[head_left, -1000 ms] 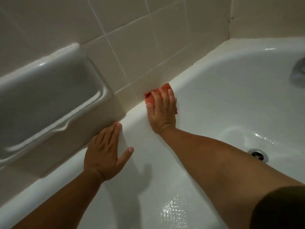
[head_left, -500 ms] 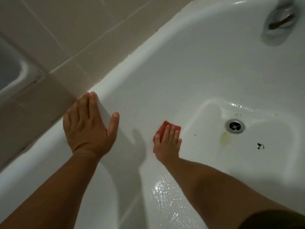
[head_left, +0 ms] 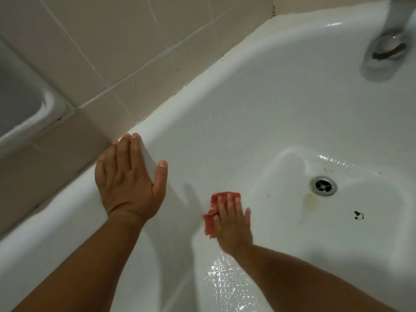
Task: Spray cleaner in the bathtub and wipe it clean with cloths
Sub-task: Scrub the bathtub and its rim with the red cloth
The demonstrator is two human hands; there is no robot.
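The left grip (head_left: 128,181) lies flat on the tub (head_left: 247,109) rim at about 8 o'clock in the view. Its fingers are straight and close together, pointing toward 12 o'clock. The thumb is spread out to the 2 o'clock side, and the grip has hold of nothing. The right grip (head_left: 233,221) is lower in the tub, at about 4 o'clock from the left one and apart from it. Its fingers are laid out straight on a red cloth (head_left: 210,221) and press it against the white inner surface rather than curling round it. This grip is slightly blurred. The cloth is crumpled and shows past the fingertips at 12 o'clock and beside the grip at 9 o'clock. The drain (head_left: 323,185), a round metal ring, sits at 2 o'clock from the cloth, well apart from it. A yellowish stain (head_left: 310,202) lies just beside the drain at 7 o'clock. A small dark mark (head_left: 358,215) lies at 4 o'clock from the drain. A wet, glistening patch (head_left: 225,282) shines on the tub at 6 o'clock from the cloth, beside the right forearm. A metal spout (head_left: 389,41) hangs over the tub at 1 o'clock in the view. Beige tiles (head_left: 112,41) fill the wall from 10 to 12 o'clock and meet the rim. A white recessed shelf (head_left: 27,104) is set in the wall at 9 o'clock.
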